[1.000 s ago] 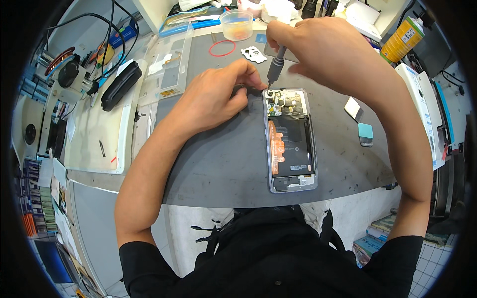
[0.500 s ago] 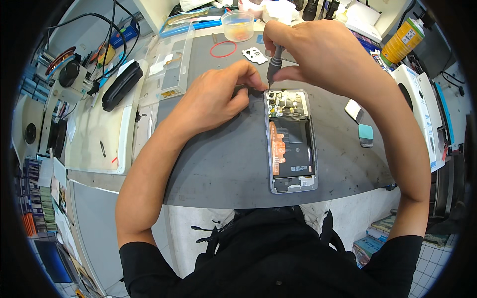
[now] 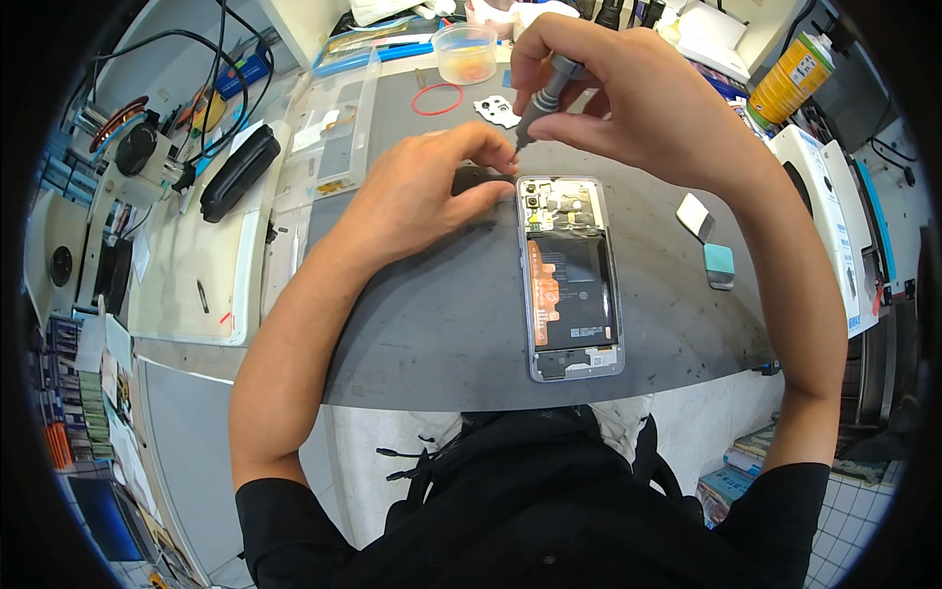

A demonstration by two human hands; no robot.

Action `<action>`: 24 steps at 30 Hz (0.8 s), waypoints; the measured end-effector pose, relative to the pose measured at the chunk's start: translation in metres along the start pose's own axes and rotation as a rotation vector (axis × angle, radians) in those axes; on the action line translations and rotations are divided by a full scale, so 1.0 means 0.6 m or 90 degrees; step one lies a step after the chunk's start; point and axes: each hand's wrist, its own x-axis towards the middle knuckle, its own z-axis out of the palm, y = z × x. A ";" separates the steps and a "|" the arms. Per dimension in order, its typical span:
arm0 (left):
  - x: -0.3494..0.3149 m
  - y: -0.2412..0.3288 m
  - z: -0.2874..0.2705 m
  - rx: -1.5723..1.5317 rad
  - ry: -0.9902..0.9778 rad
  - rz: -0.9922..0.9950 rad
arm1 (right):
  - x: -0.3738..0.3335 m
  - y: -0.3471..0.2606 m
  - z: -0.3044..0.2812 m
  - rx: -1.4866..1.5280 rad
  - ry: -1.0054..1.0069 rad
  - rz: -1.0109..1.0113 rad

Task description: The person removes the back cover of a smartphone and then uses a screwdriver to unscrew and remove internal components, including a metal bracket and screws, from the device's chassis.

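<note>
My right hand (image 3: 613,108) grips a dark grey screwdriver (image 3: 548,96), tilted with its tip pointing down and left. The tip is just beyond the upper left corner of an opened smartphone (image 3: 577,294), off the phone. At that tip my left hand (image 3: 422,182) has index finger and thumb brought close together in a pinch; anything between them is too small to make out. The phone lies flat with its back off, showing a dark battery, an orange flex sheet and the upper circuit board. A white metal cover plate (image 3: 497,111) lies beyond it on the grey mat (image 3: 432,324).
Behind the hands are a red rubber ring (image 3: 437,99) and a round clear tub (image 3: 464,54). A clear parts box (image 3: 343,128) stands left. To the right lie a small teal-topped block (image 3: 719,266) and a white piece (image 3: 695,217), with a yellow spray can (image 3: 790,79) farther back.
The screwdriver has come up off the phone's upper left corner and tilted, its tip moving left to my left fingertips. The phone appears slightly farther left in view.
</note>
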 end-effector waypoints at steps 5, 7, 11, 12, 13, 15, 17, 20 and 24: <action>-0.001 0.006 -0.013 0.029 0.045 -0.095 | 0.007 -0.009 -0.012 0.106 -0.060 0.054; 0.004 0.010 -0.014 0.124 0.069 -0.067 | -0.002 0.002 -0.008 0.088 -0.033 0.033; -0.004 -0.006 -0.019 0.326 0.140 0.023 | -0.030 -0.017 -0.015 0.056 -0.002 0.039; -0.004 -0.009 -0.019 0.347 0.155 0.034 | -0.040 -0.017 -0.014 0.042 0.016 0.034; -0.004 -0.013 -0.021 0.372 0.143 0.025 | -0.054 -0.008 -0.006 0.015 0.046 0.010; 0.000 -0.017 -0.016 0.401 0.166 0.052 | -0.080 -0.006 -0.008 0.002 0.070 0.005; 0.003 -0.020 -0.011 0.420 0.181 0.075 | -0.103 -0.007 -0.014 0.020 0.080 0.021; 0.005 -0.026 -0.012 0.442 0.206 0.119 | -0.141 -0.020 -0.029 0.042 0.065 0.050; -0.004 0.004 -0.033 0.336 0.189 0.148 | -0.182 -0.067 -0.039 0.109 0.025 0.070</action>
